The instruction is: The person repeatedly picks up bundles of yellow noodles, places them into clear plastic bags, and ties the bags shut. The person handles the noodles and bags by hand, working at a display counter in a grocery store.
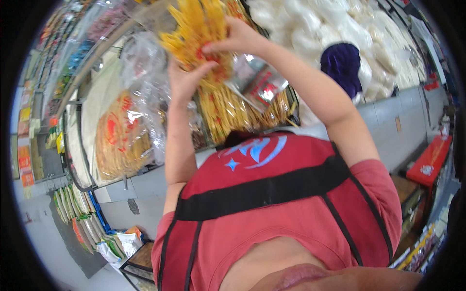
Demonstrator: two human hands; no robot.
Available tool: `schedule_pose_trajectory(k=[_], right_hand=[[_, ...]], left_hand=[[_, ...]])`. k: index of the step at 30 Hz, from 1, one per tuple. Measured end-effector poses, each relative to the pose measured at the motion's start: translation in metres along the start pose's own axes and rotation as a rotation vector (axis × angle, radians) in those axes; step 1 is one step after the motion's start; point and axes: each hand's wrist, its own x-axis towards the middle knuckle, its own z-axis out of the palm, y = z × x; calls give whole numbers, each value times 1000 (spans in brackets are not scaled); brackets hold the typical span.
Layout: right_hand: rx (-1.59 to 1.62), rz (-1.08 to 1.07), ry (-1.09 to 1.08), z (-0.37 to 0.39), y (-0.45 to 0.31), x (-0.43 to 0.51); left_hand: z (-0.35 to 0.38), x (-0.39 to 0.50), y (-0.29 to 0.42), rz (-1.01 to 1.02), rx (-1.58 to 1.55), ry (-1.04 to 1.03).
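Both hands hold up a bundle of yellow dried sticks (204, 29), likely dried bean curd, with a red band or mark near its middle. My left hand (187, 78) grips the lower left side of the bundle. From the right, my right hand (240, 38) closes round it, thumb across the red part. Below the hands lie more yellow sticks in clear wrapping (225, 116). A clear packet with red printing (264, 85) rests on them, beside my right forearm.
A large clear bag of tan sticks (123, 138) and crumpled plastic bags (143, 65) lie at the left. White bagged goods (313, 25) and a dark purple cloth-like item (341, 69) are at the right. A tiled counter front (389, 112) runs below.
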Motion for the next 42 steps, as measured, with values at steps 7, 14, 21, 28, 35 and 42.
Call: schedule_pose_trajectory(k=[7,14,21,28,35,42], right_hand=[[-774,-92,-14,-14,11,-57],[-1183,339,-670,-50,49,-203],[-717,424,-583,-64,44,-212],[-729,-225,20,-75,-118,-74],[-1208,-388,-324,-36,-227,54],[-1201,-129,-583,5,-256,63]], left_hand=[[7,-29,-39,-305,133,67],[-7,-36,-48,-264,99,191],[-5,-33,-57,-193,77,167],[-6,-35,-62,-189,34,109],[-4,-44,-67,-147,65,101],[4,-47,-61,-176,32,79]])
